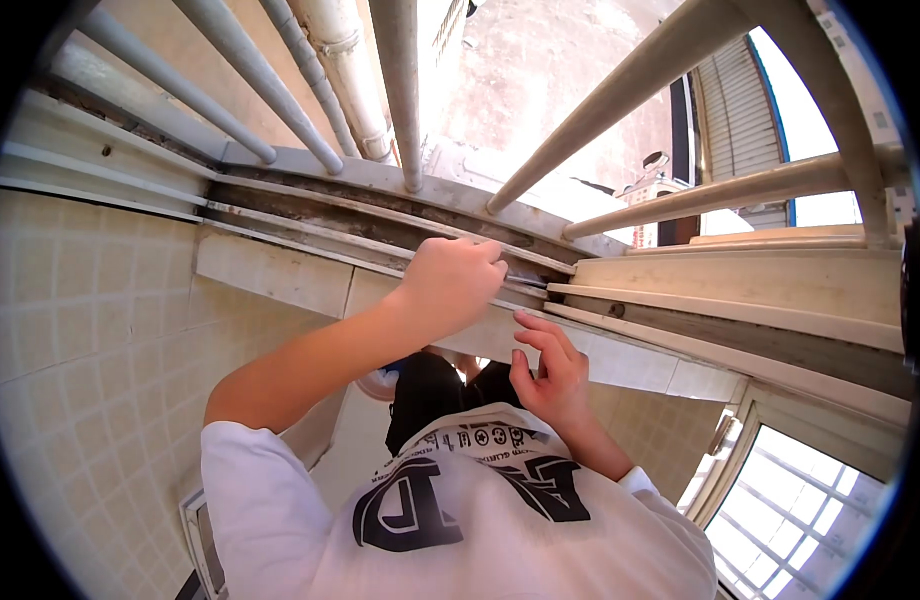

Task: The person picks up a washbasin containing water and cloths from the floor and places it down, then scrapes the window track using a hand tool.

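Note:
My left hand (450,287) is closed in a fist over the window track (330,222), its knuckles up and its fingertips hidden from view. Whatever it may hold, if anything, does not show. Dark dirt lines the grooves of the track on both sides of the hand. Nearer my body, my right hand (555,372) hovers by the tiled sill edge (620,362), fingers loosely curled and apart, with nothing visible in it.
Metal bars (620,100) rise just beyond the track, and a white pipe (345,70) runs outside them. Tiled wall (90,290) lies to the left. An open window sash (790,500) stands at the lower right. A sunlit paved area shows below outside.

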A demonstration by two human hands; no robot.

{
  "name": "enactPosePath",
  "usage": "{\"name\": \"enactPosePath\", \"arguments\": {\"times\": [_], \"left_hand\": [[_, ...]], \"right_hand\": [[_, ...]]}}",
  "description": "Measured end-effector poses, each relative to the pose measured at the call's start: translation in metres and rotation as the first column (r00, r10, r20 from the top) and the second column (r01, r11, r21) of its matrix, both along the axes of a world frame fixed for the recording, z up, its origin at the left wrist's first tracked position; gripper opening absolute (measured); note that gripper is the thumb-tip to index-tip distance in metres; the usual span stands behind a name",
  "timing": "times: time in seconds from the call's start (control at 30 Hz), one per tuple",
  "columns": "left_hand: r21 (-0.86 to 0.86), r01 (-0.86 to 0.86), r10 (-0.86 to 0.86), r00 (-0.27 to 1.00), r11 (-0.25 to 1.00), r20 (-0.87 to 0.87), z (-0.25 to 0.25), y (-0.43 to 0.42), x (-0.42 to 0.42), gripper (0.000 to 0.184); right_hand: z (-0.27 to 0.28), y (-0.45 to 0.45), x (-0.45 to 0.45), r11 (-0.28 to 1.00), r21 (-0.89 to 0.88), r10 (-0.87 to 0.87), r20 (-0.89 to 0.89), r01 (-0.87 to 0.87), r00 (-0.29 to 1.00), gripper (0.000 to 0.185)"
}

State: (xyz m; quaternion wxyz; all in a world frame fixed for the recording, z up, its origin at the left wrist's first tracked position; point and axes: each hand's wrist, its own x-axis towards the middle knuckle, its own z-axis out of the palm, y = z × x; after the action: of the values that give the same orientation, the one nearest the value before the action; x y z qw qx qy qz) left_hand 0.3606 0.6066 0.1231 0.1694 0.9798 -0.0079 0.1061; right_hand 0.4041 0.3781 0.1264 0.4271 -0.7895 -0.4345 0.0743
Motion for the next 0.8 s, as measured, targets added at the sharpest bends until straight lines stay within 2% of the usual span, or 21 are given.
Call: {"name": "enactPosePath", "arguments": {"times": [0.17, 0.23, 0.27, 0.3, 0.43, 0.53, 0.63, 0.73, 0.8], "left_hand": [[0.107, -0.190, 0.201, 0.975, 0.976, -0.096, 0.025, 0.054, -0.046, 0.010], [0.115, -0.216, 0.228, 0.969, 0.969, -0.095, 0.033, 0.061, -0.061, 0.011], [0.122, -0.231, 0.243, 0.965, 0.965, -0.096, 0.039, 0.063, -0.069, 0.011], [0.037, -0.212, 0.215, 0.971, 0.977, -0.106, 0.045, 0.057, -0.070, 0.010], [0.027, -0.175, 0.177, 0.978, 0.984, -0.108, 0.021, 0.040, -0.060, 0.011], [0.089, -0.274, 0.284, 0.948, 0.958, -0.145, 0.029, 0.066, -0.075, 0.011], [0.234, -0.357, 0.401, 0.899, 0.904, -0.175, 0.042, 0.103, -0.102, 0.012], [0.308, -0.408, 0.472, 0.865, 0.859, -0.170, 0.057, 0.125, -0.124, 0.014], [0.283, -0.427, 0.484, 0.858, 0.859, -0.173, 0.061, 0.136, -0.135, 0.014]], "right_hand": [[0.001, 0.000, 0.001, 1.000, -0.011, 0.008, 0.003, -0.008, 1.000, 0.020], [0.006, 0.002, 0.001, 0.998, -0.068, 0.013, -0.001, -0.013, 1.000, 0.021], [0.002, 0.004, 0.000, 0.999, -0.039, 0.023, -0.004, -0.023, 1.000, 0.021], [-0.003, 0.005, -0.002, 0.999, -0.012, 0.035, -0.007, -0.035, 0.999, 0.020], [-0.004, 0.018, -0.008, 0.995, 0.020, 0.097, -0.017, -0.096, 0.995, 0.020], [-0.003, 0.023, -0.010, 0.993, 0.037, 0.114, -0.022, -0.113, 0.993, 0.020], [-0.008, 0.022, -0.009, 0.993, 0.031, 0.118, -0.022, -0.117, 0.993, 0.019], [0.000, 0.023, -0.011, 0.994, -0.033, 0.100, -0.027, -0.101, 0.995, 0.021], [0.002, 0.026, -0.013, 0.993, -0.046, 0.107, -0.037, -0.109, 0.994, 0.021]]}}
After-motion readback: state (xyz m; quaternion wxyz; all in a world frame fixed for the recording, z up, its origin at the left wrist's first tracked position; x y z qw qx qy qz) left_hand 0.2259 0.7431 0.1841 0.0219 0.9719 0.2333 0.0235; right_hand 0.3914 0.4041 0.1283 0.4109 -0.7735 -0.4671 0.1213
